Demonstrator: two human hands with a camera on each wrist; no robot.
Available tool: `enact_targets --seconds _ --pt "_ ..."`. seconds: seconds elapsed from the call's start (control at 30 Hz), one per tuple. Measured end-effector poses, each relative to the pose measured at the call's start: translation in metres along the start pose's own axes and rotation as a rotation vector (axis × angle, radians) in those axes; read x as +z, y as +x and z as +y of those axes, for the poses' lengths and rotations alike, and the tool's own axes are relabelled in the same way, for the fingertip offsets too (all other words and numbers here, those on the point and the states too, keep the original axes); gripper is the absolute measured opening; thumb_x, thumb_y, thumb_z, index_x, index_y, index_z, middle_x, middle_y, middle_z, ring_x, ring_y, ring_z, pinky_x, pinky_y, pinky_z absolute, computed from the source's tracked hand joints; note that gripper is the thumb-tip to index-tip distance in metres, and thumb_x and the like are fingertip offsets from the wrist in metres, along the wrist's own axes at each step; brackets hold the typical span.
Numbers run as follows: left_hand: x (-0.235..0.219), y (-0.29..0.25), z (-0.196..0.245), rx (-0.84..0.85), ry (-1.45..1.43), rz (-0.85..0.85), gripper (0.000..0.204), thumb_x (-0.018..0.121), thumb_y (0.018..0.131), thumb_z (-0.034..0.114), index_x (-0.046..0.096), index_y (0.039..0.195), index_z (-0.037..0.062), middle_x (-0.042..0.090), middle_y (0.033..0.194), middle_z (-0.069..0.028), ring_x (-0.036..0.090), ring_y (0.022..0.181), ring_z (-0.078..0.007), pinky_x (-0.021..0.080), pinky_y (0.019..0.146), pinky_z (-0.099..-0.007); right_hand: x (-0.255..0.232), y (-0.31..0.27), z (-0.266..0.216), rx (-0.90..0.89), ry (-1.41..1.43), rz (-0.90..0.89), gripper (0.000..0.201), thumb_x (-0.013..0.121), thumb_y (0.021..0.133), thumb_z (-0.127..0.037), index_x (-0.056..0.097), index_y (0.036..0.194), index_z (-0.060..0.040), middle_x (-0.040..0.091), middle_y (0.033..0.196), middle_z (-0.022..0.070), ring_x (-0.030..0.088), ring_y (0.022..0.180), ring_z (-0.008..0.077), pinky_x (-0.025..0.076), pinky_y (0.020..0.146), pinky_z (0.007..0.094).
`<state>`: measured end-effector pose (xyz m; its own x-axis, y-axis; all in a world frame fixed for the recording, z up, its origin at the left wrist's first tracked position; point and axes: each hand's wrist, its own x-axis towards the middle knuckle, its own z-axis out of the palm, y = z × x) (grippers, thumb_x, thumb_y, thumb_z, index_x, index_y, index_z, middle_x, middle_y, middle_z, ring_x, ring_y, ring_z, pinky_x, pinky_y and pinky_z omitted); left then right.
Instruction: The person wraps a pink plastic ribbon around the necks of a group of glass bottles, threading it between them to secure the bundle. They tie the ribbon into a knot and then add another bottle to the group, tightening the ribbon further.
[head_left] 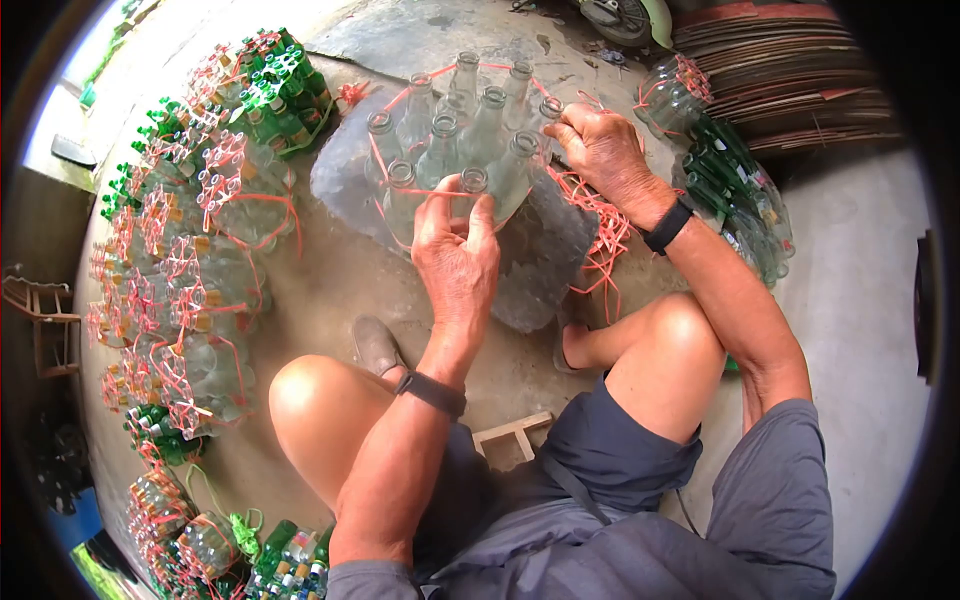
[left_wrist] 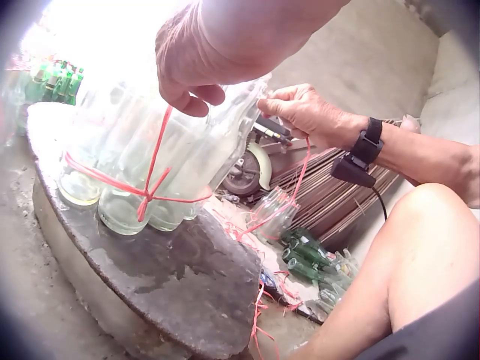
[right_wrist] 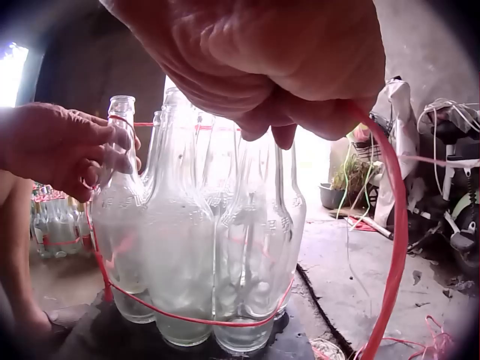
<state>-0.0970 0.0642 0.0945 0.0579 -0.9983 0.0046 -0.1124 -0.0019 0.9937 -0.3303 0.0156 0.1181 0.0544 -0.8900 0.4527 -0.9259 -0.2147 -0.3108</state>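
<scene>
A bundle of clear glass bottles (head_left: 438, 158) stands upright on a dark stone slab (left_wrist: 165, 277). Red plastic strap (left_wrist: 97, 174) circles the bottles low down, and another stretch runs around their necks. My left hand (head_left: 455, 255) grips the neck of a near bottle (head_left: 474, 182), thumb and fingers on either side of it. At the right edge of the bundle, my right hand (head_left: 608, 150) pinches the red strap beside a bottle's neck. A length of this strap (right_wrist: 395, 225) hangs down from the right hand.
Strapped bundles of clear bottles (head_left: 215, 290) and green bottles (head_left: 285, 95) line the left floor. Loose red strap (head_left: 600, 235) lies tangled right of the slab. Green bottles (head_left: 725, 165) and stacked flat sheets (head_left: 780, 75) are at right. A small wooden frame (head_left: 515, 435) sits between the legs.
</scene>
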Motion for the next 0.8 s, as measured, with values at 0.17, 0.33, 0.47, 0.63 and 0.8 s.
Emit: enact_targets --seconds 0.17,0.33,0.47,0.63,0.8 --pt "0.001 0.001 -0.008 0.120 0.022 0.046 0.040 0.074 0.093 0.010 0.064 0.131 0.0009 0.067 0.119 -0.0171 0.072 0.072 -0.0184 0.057 0.064 -0.0320 -0.004 -0.006 -0.017 -0.071 -0.248 -0.013 0.022 0.067 0.097 -0.021 0.059 0.085 -0.0047 0.063 0.067 0.0189 0.066 0.067 0.0416 0.051 0.060 0.0507" --pt "0.001 0.002 -0.010 0.209 0.071 0.040 0.039 0.073 0.094 0.009 0.064 0.131 0.0021 0.065 0.118 -0.0178 0.072 0.072 -0.0189 0.058 0.064 -0.0337 -0.010 -0.017 -0.039 -0.081 -0.332 -0.122 0.014 0.063 0.093 -0.013 0.058 0.087 -0.0020 0.068 0.069 0.0203 0.071 0.068 0.0397 0.055 0.060 0.0497" --pt "0.001 0.001 -0.012 0.227 0.081 0.067 0.041 0.076 0.095 0.016 0.065 0.132 0.0016 0.069 0.112 -0.0129 0.067 0.071 -0.0140 0.057 0.065 -0.0301 -0.017 -0.022 -0.051 -0.127 -0.427 -0.179 0.005 0.063 0.086 -0.006 0.058 0.086 -0.0034 0.069 0.072 0.0182 0.073 0.068 0.0355 0.057 0.059 0.0471" --pt "0.001 0.003 -0.016 0.273 0.119 0.074 0.042 0.076 0.094 0.016 0.065 0.132 0.0010 0.068 0.110 -0.0136 0.066 0.069 -0.0144 0.056 0.064 -0.0303 -0.017 -0.033 -0.074 -0.176 -0.415 -0.187 0.007 0.063 0.081 -0.003 0.058 0.086 -0.0029 0.070 0.074 0.0163 0.073 0.068 0.0336 0.057 0.057 0.0448" --pt "0.000 0.004 -0.017 0.295 0.158 0.079 0.041 0.076 0.094 0.016 0.066 0.131 0.0003 0.068 0.109 -0.0140 0.065 0.068 -0.0149 0.055 0.064 -0.0308 -0.010 -0.039 -0.086 -0.178 -0.356 -0.179 0.009 0.063 0.078 -0.001 0.058 0.087 -0.0016 0.069 0.073 0.0163 0.073 0.067 0.0336 0.057 0.056 0.0437"
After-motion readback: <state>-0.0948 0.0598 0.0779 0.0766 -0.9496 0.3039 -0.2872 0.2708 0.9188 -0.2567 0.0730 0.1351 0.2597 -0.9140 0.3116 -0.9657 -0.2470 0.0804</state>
